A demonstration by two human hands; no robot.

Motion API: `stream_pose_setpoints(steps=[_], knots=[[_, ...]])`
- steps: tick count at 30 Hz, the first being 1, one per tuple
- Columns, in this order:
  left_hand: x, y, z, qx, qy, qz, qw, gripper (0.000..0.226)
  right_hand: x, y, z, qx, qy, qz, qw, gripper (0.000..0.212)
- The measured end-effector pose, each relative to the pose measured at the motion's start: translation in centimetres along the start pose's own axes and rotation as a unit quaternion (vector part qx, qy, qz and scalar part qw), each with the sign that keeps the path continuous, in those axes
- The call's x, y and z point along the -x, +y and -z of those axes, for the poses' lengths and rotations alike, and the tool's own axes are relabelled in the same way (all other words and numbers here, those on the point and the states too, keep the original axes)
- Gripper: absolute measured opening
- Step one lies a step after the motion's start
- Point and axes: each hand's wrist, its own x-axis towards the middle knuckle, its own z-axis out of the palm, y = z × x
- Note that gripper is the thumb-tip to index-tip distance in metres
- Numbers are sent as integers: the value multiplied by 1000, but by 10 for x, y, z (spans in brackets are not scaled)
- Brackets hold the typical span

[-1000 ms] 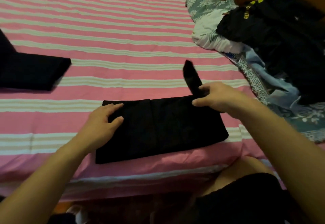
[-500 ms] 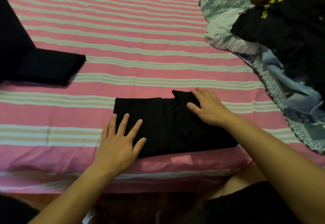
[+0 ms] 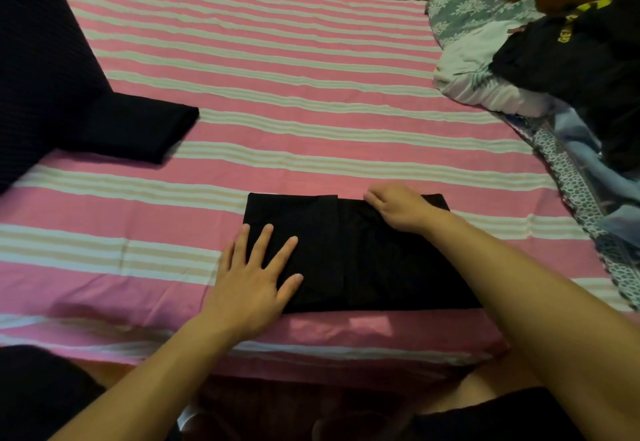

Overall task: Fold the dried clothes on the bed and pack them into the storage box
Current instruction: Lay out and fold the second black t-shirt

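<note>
L hand (image 3: 254,276) flat, fingers spread, on folded black garment (image 3: 360,260); R hand (image 3: 398,208) curled at its far edge, poss. pinching. Pile (image 3: 571,56): yellow lettering, unreadable.

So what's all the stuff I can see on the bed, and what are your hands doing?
Folded garment: one, black, near edge of the bed, in front of the person.
Second folded garment: one, black, left side of the bed.
Dark textured fabric thing: one, navy or black, far left; cannot tell what it is.
Pile of unfolded clothes: one heap, mostly black with yellow lettering, right side.
White cloth: one, under the pile.
Patterned blanket: one, blue-grey, right edge.
Bedsheet: one, pink with white and beige stripes.
Left hand: flat, fingers spread, pressing the garment's left end.
Right hand: fingers curled at the garment's far edge.
</note>
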Motion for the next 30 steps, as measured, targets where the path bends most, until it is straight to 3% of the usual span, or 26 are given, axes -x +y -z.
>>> stream_pose_setpoints(steps=[3, 5, 7, 9, 12, 14, 17, 20, 22, 23, 26, 28, 30], knots=[[-1, 0, 2, -1, -10, 5, 1000, 90, -5, -3, -20, 63, 68, 1, 996, 39], [-1, -1, 3, 0, -16, 5, 1000, 91, -3, 0, -14, 38, 88, 12, 995, 39], [0, -1, 4, 4, -16, 3, 1000, 89, 9, 3, 3, 1, 113, 29, 993, 51], [1, -1, 6, 6, -22, 4, 1000, 83, 33, 6, 16, 38, 138, 81, 986, 68], [-1, 0, 8, 17, -44, 1, 999, 79, 74, 0, 5, 145, 43, 117, 982, 94], [0, 1, 19, 84, -44, 14, 995, 74, 85, -9, -23, 165, -26, 91, 982, 96], [3, -4, 44, 293, 78, 157, 940, 59, 84, -13, -52, 155, -21, 69, 985, 85], [-2, -12, 64, 359, 31, 254, 898, 49, 81, -10, -51, 134, -14, 71, 988, 82], [-7, -14, 73, 424, -30, 282, 860, 32, 83, -10, -40, 7, 7, 65, 998, 71], [-9, -12, 79, 475, -59, 295, 827, 25, 85, -11, -30, -88, 55, 50, 993, 62], [-17, -5, 100, 609, -84, 294, 732, 17, 98, -1, 15, -275, 231, -57, 931, 31], [-29, 12, 118, 642, -63, 258, 719, 15, 111, 9, 43, -416, 213, -121, 876, 24], [-43, 52, 137, 641, -54, 202, 738, 15, 121, 16, 61, -531, 119, -149, 825, 27]])
